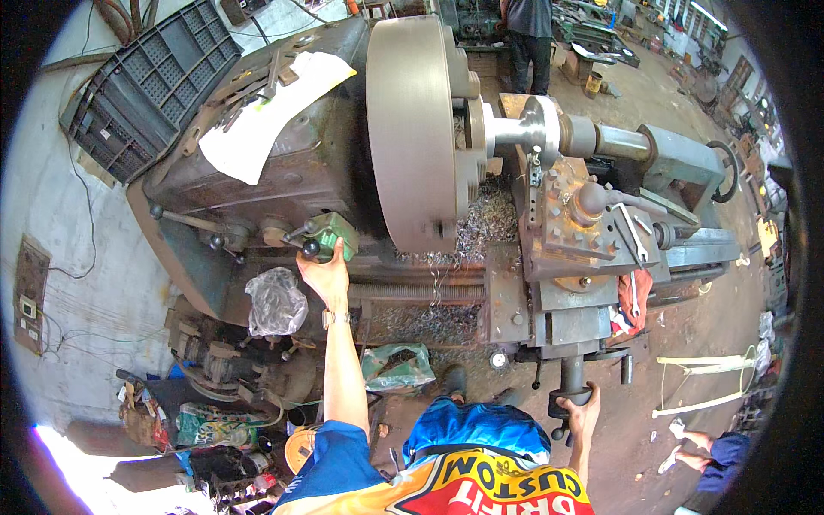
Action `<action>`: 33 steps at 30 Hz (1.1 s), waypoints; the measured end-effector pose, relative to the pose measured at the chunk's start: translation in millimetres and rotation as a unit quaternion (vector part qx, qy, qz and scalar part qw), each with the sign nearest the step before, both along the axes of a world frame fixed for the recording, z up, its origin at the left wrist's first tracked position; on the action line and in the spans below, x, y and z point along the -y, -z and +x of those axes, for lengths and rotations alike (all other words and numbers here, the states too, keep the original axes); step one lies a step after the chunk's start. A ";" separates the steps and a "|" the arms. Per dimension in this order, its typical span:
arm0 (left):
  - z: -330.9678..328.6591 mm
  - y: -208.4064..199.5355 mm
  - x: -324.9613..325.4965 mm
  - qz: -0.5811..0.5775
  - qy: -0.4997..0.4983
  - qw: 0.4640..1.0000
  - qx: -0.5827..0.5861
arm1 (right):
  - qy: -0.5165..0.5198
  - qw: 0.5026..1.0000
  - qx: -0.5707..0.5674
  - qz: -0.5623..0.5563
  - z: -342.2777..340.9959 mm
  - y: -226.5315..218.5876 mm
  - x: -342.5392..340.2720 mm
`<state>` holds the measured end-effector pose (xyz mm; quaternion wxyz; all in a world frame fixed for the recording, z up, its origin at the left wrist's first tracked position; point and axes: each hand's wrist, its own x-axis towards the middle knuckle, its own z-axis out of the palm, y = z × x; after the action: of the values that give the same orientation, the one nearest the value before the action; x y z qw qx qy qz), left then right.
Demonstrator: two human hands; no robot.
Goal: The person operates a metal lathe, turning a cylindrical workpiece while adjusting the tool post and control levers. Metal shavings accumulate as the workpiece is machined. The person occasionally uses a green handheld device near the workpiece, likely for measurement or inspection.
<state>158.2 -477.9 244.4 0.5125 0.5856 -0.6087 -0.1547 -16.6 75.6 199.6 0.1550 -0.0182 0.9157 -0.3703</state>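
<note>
A large lathe fills the middle, its wide round chuck (408,129) gripping a shiny metal workpiece (515,130). My left hand (326,276) reaches to the headstock front, fingers closed at a black-knobbed lever (311,249) by a green box (336,230). Low on the right, my right hand (584,414) is closed around the dark handwheel hub (573,398) of the cross slide. Beyond that hub, the tool post (584,210) carries a cutting tool (535,163) close to the workpiece. Exactly where the tip meets the metal is too small to tell.
Curled metal chips (489,215) lie beneath the chuck. Spanners (635,236) and a red cloth (633,300) rest on the carriage. Clear plastic (276,302) hangs beside my left forearm. One person (528,43) stands behind the lathe; another's legs (691,445) show at right.
</note>
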 end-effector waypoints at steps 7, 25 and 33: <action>-3.5 12.9 4.8 0.015 0.003 0.996 -0.090 | -0.014 1.000 -0.008 -0.004 -1.2 1.0 -1.7; -19.4 31.7 2.5 -0.070 0.064 0.986 -0.135 | -0.033 0.999 0.025 0.001 -2.7 0.4 -6.0; -7.7 32.3 -4.0 0.000 0.149 0.967 -0.206 | -0.030 0.999 -0.009 0.012 -0.9 -0.3 -6.4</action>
<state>150.5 -473.9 212.1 0.5979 0.4438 -0.5707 -0.3461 -17.4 82.1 199.8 0.1583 -0.0473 0.9204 -0.3544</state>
